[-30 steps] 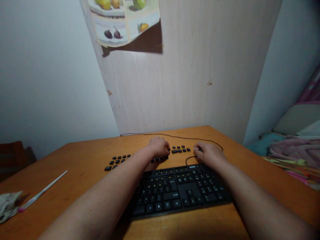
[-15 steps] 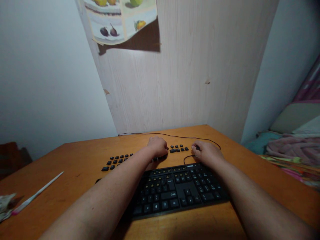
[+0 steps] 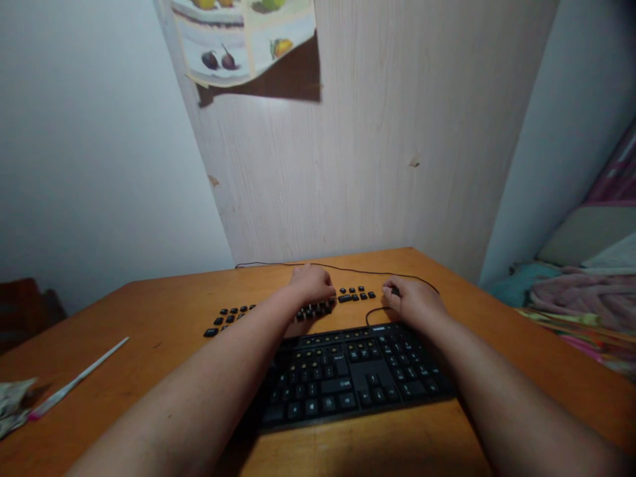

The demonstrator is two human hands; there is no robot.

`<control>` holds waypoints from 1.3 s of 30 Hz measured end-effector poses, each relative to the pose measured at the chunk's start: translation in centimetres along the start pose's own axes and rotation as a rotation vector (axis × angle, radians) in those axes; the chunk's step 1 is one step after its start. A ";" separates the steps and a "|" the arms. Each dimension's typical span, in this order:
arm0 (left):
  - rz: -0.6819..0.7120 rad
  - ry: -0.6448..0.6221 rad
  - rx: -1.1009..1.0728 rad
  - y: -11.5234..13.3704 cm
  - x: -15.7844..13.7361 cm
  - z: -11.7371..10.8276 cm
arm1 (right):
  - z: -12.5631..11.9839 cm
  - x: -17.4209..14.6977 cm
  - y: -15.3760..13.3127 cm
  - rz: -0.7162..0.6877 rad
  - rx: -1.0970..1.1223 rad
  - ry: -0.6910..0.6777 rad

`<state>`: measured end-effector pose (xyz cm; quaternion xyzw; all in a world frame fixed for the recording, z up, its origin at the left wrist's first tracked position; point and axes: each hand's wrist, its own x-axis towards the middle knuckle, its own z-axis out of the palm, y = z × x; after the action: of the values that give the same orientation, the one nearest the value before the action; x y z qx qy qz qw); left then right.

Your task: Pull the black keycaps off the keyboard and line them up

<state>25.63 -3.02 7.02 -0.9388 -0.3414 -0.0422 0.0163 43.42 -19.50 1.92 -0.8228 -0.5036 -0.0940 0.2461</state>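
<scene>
A black keyboard (image 3: 380, 371) lies in front of me on the table; bare sockets with yellowish dots show in its upper rows. Loose black keycaps (image 3: 230, 318) are set out in rows beyond it. My left hand (image 3: 313, 283) is over the right end of one group, fingers curled down; what they hold, if anything, is hidden. To the right of a smaller set of keycaps (image 3: 352, 297), my right hand (image 3: 413, 299) is closed, a small black keycap (image 3: 395, 291) between thumb and fingers. My left forearm covers the keyboard's left part.
A thin black cable (image 3: 358, 271) runs along the table's back edge and round to the right. On the left lie a white stick with a pink end (image 3: 82, 377) and a crumpled paper (image 3: 14, 403). Behind the wooden table (image 3: 163, 298) stands a panelled wall (image 3: 358, 179).
My left hand has risen a little and more keycaps show beneath it. My right hand stays in about the same place, with the black keycap still in its fingers.
</scene>
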 end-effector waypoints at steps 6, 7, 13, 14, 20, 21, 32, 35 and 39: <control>-0.073 0.062 -0.093 -1.3 -1.2 -1.8 | -0.1 0.1 0.2 -0.027 0.023 0.042; -0.090 0.081 -0.120 -1.6 -1.6 -2.1 | -0.2 0.1 0.2 -0.042 0.034 0.060; -0.126 0.171 -0.269 -3.6 -5.1 -2.3 | -0.7 0.3 0.0 -0.041 0.200 0.177; -0.119 0.177 -0.304 -4.0 -5.8 -2.2 | -0.7 0.3 -0.1 -0.017 0.226 0.188; -0.156 0.189 -0.542 -5.5 -10.0 -2.2 | -0.3 0.1 -0.9 0.003 0.330 0.208; -0.168 0.199 -0.575 -5.7 -10.6 -2.3 | -0.3 0.1 -1.2 -0.008 0.376 0.198; -0.143 0.237 -0.625 -5.4 -14.9 0.2 | -3.5 -3.8 -7.3 -0.040 0.966 -0.148; -0.133 0.244 -0.534 -5.0 -15.2 1.0 | -3.9 -4.8 -8.4 -0.086 0.968 -0.292; -0.116 0.260 -0.355 -4.4 -15.9 1.5 | -3.8 -5.7 -9.4 -0.151 0.920 -0.433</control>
<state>10.73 -9.71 4.10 -0.8924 -0.3772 -0.2232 -0.1075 32.87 -22.35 5.77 -0.5913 -0.5902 0.2924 0.4653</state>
